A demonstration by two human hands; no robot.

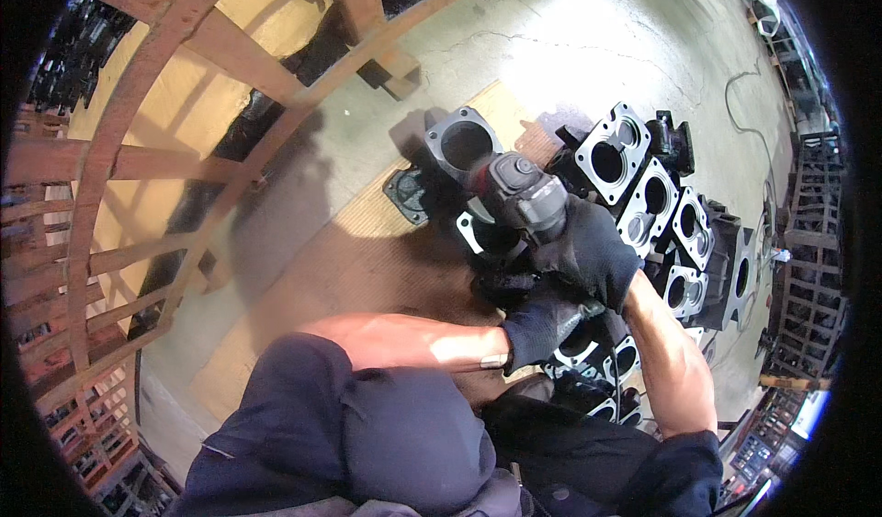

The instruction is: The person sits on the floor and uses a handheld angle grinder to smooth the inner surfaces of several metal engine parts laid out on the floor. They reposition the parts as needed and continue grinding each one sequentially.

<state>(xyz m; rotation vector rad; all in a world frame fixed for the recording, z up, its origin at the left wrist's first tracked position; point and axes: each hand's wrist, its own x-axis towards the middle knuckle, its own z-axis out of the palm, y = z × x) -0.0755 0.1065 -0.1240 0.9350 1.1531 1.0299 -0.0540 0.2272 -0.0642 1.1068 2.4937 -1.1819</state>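
An angle grinder with a dark grey, worn head is held over the metal castings in front of me. My right hand, in a dark work glove, wraps round its body just behind the head. Lower down, my left hand, gloved too, closes on the tool's rear part, mostly hidden by the right hand. The grinder's head lies against or just over the edge of a flanged casting with a large round bore. Whether its disc touches the metal cannot be made out. Just below stands another bored casting, partly covered.
A small dark flange piece lies on the ribbed tan board. To the right stand several castings with bright flat faces. A rusty slatted metal crate curves along the left. A cable runs over the floor at far right.
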